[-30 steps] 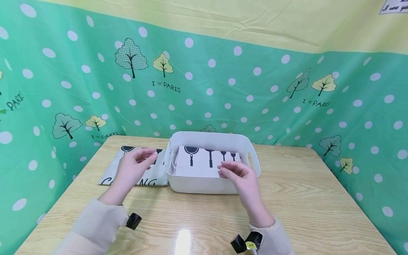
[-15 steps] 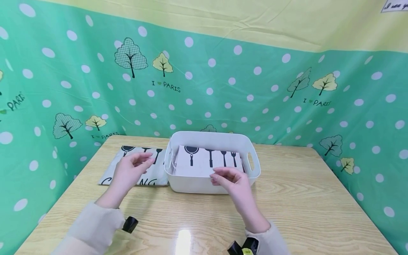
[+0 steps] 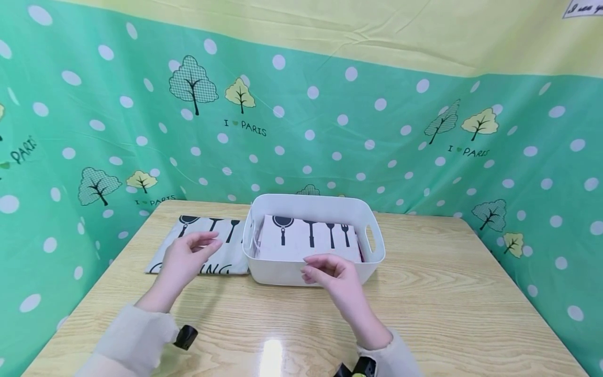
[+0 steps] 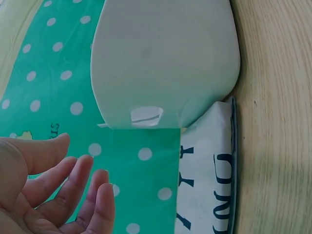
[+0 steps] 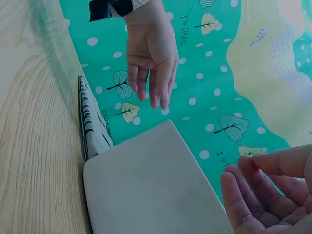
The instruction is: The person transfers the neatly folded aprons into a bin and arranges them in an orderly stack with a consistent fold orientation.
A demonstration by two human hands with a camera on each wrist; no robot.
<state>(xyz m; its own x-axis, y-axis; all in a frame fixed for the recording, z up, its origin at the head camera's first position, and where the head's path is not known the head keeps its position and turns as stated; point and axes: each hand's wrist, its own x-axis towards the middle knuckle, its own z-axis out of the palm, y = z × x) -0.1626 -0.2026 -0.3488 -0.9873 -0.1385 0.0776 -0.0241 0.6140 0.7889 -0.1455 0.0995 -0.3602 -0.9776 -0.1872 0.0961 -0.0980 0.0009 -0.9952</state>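
Observation:
A white plastic basket [image 3: 301, 273] stands towards the back of the table, with a folded white cloth [image 3: 297, 246] printed with black kitchen utensils inside. Left of it, against its side, lies another folded cloth [image 3: 231, 254] with utensils and lettering. My left hand [image 3: 183, 259] hovers over this second cloth, fingers loosely bent and holding nothing; the left wrist view shows space between its thumb and fingers. In front of the basket's near wall floats my right hand [image 3: 334, 280], relaxed, thumb close to the fingertips. Nothing shows between them in the right wrist view.
The wooden table [image 3: 452, 293] reaches out to both sides and to the front. A green polka-dot curtain [image 3: 330, 136] with printed trees hangs round the back and sides. Dark wrist cameras sit at both sleeves.
Both hands have drawn back towards the person and shifted left, the right one from over the basket's front rim to before its wall. Basket and both cloths have stayed put.

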